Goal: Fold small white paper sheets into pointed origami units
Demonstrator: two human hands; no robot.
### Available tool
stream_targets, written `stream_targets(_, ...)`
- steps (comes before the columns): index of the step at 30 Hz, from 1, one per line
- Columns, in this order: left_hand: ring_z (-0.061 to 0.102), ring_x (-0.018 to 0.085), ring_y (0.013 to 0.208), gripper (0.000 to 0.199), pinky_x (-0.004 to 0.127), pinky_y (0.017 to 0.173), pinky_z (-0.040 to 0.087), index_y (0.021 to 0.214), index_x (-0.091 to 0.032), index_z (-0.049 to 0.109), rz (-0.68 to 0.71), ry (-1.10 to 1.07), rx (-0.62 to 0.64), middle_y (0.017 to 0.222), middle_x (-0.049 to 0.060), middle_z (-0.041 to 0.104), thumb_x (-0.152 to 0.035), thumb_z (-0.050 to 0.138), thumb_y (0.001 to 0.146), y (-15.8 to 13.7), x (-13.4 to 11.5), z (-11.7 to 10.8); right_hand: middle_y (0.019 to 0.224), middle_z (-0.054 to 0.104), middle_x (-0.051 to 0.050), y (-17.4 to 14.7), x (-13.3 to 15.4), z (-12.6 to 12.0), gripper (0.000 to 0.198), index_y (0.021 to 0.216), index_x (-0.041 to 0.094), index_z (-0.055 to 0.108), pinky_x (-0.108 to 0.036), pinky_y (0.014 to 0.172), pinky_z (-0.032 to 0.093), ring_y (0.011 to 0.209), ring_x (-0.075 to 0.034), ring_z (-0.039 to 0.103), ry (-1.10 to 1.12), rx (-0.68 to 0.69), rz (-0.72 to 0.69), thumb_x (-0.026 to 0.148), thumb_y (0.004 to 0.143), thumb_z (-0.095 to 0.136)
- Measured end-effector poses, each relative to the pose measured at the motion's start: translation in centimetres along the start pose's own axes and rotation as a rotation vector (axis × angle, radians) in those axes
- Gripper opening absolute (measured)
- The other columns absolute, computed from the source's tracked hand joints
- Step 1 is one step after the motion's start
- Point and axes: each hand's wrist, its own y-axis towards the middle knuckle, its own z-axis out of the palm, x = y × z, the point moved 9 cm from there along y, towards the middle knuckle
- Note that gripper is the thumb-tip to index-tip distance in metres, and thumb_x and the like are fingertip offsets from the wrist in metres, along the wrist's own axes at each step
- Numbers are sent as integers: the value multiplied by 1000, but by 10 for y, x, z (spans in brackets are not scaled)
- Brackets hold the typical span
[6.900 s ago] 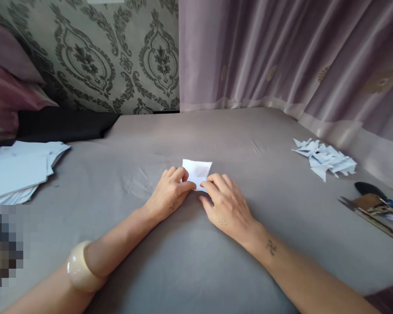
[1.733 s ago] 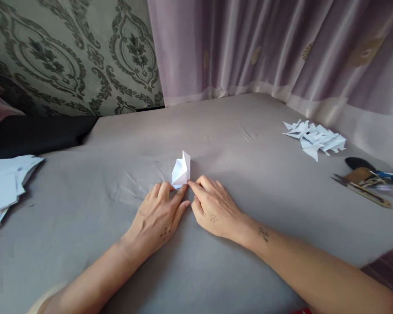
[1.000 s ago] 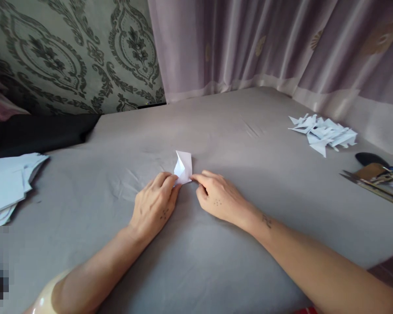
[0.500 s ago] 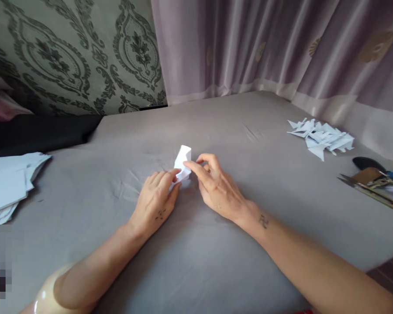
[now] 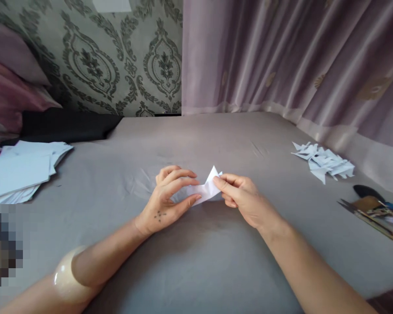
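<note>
Between my two hands, just above the grey sheet, is a small piece of folded white paper [image 5: 207, 187] with a pointed flap standing up. My right hand [image 5: 240, 194] pinches its right end between thumb and fingers. At the left end, the thumb and fingertips of my left hand [image 5: 173, 194] close around the paper's edges, with the other fingers curved above. A pale bangle [image 5: 68, 277] sits on my left forearm.
A heap of folded white paper pieces [image 5: 324, 161] lies at the right. Nearer are scissors [image 5: 350, 207] and other small tools. A stack of white paper sheets [image 5: 19, 172] lies at the left, before a black cloth [image 5: 68, 125]. Curtains [image 5: 236, 52] hang behind.
The folded paper has been turned from upright to sideways, and its pointed flap now shows. My right hand has moved from reaching over it to pinching its right end. The camera view has shifted.
</note>
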Motion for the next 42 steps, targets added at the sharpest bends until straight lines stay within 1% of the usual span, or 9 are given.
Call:
stream_targets(2, 49, 22, 102, 11, 41, 96, 36, 96, -23, 65, -32, -103, -17, 99, 4, 68, -25, 66, 85, -1, 0, 0, 64, 33, 5, -4, 0, 2, 34, 71, 18, 61, -24, 46, 17, 53, -7, 21, 82, 23, 57, 50, 77, 66)
stream_targets(4, 51, 20, 96, 8, 40, 93, 38, 92, -24, 67, -87, -212, -7, 92, 3, 68, -26, 66, 85, -2, 1, 3, 63, 33, 5, -7, 1, 5, 35, 69, 17, 60, -24, 45, 15, 53, -7, 19, 103, 29, 75, 51, 76, 67)
stream_targets(7, 54, 19, 89, 7, 38, 89, 40, 89, -24, 68, -180, -347, 13, 86, 2, 67, -28, 67, 85, -3, 2, 7, 61, 34, 5, -11, 4, 4, 35, 70, 17, 63, -24, 46, 17, 53, -7, 22, 42, -15, 45, 52, 76, 67)
stream_targets(10, 56, 19, 86, 6, 37, 85, 42, 85, -23, 69, -241, -411, 29, 82, 2, 66, -29, 68, 83, -4, 1, 9, 60, 37, 5, -13, 9, 5, 36, 71, 18, 64, -23, 46, 20, 53, -7, 26, -3, -28, -19, 53, 78, 64)
stream_targets(13, 57, 19, 86, 7, 36, 85, 43, 84, -22, 70, -269, -435, 37, 82, 2, 67, -29, 70, 82, -4, 0, 10, 59, 38, 5, -15, 12, 5, 37, 71, 18, 63, -23, 45, 21, 53, -8, 28, -3, -48, -49, 54, 79, 64)
stream_targets(25, 61, 17, 82, 6, 33, 84, 46, 77, -22, 72, -379, -550, 23, 80, 1, 69, -28, 73, 79, -5, 8, 16, 59, 37, 5, -16, 10, 8, 39, 68, 17, 59, -21, 43, 21, 52, -6, 29, 62, -64, -32, 54, 79, 65)
stream_targets(32, 62, 16, 81, 7, 33, 83, 47, 77, -22, 72, -381, -529, 40, 79, 1, 69, -27, 70, 81, -4, 7, 16, 59, 41, 5, -13, 13, 5, 38, 72, 17, 63, -22, 44, 23, 51, -7, 30, 31, -77, -66, 55, 78, 65)
stream_targets(39, 62, 19, 90, 6, 37, 89, 46, 85, -24, 71, -341, -472, 25, 87, 2, 70, -27, 70, 81, -4, 4, 14, 59, 41, 4, -13, 10, 6, 40, 70, 17, 61, -22, 44, 23, 52, -7, 31, 74, -64, -45, 57, 77, 65)
stream_targets(42, 63, 20, 94, 7, 38, 91, 46, 86, -24, 72, -358, -517, 35, 95, 4, 71, -28, 70, 81, -5, 6, 16, 58, 39, 5, -12, 8, 7, 39, 72, 17, 62, -21, 43, 21, 51, -7, 29, 114, -59, -36, 56, 77, 66)
